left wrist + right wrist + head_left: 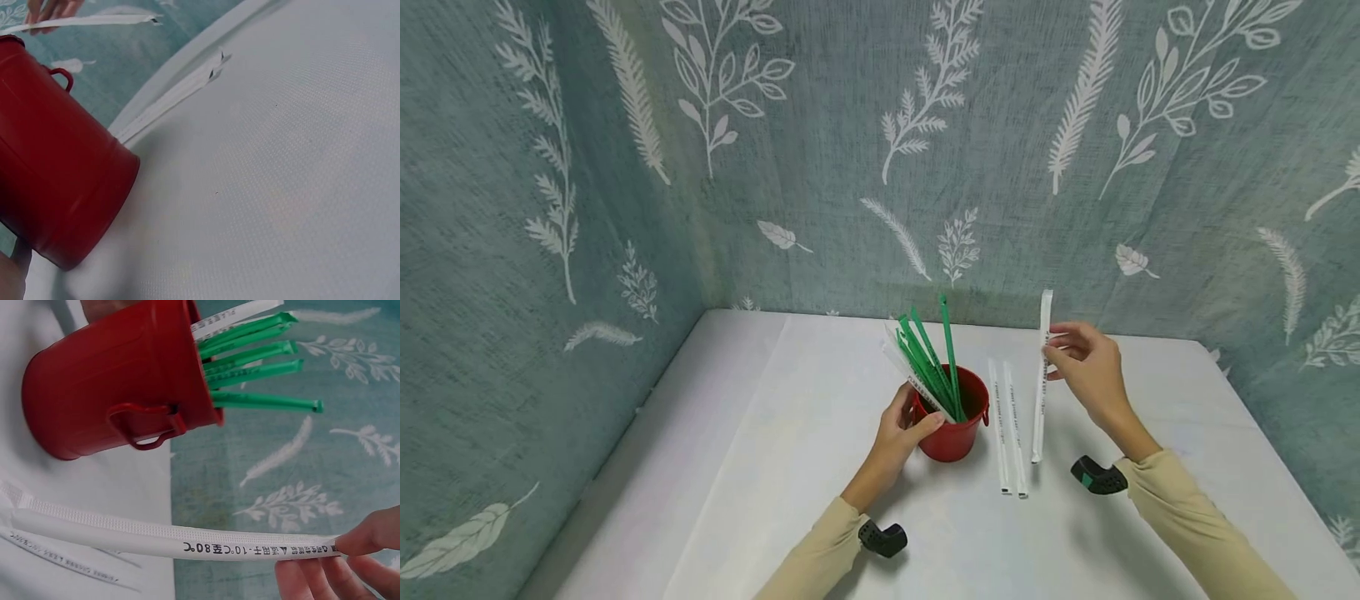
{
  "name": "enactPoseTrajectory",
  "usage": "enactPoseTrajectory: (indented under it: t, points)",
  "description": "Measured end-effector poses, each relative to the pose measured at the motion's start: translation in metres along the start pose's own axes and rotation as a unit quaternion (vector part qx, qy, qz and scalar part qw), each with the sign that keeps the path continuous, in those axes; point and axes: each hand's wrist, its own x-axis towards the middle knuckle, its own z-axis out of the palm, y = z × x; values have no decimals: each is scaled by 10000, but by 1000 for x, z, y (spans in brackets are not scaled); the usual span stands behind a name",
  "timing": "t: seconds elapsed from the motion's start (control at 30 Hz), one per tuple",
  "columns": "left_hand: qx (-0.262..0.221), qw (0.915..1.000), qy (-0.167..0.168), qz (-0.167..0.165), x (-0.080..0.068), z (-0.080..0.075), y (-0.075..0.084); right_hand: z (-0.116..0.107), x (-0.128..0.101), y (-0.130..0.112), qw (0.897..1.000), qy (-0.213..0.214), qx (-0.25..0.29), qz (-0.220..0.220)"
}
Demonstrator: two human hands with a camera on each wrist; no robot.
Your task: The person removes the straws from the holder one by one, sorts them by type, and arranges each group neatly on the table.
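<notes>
Pinching slim white printed, wrapped straw (125, 536) with your right hand (1092, 371); your left hand (891, 437) grips glossy red tapered bucket (951, 443).

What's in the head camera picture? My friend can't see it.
A person's right grip holds a white straw; the left grip holds a red bucket of green and white straws. Two more white straws lie between them on the table.

The held white wrapper (156, 542) reads "适用于-10°C至80°C", another wrapper (240, 315) in the bucket (112, 369) "PLA".
</notes>
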Motion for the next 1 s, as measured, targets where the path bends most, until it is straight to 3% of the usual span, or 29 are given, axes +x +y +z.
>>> enactPoseTrajectory:
  t: [0.27, 1.0]
  points:
    - [124, 9998, -82, 125, 3, -1, 1, 1, -2, 11, 9997, -108, -121, 192]
    - [21, 10000, -2, 27, 0, 1, 1, 11, -8, 39, 9951, -423, -308, 843]
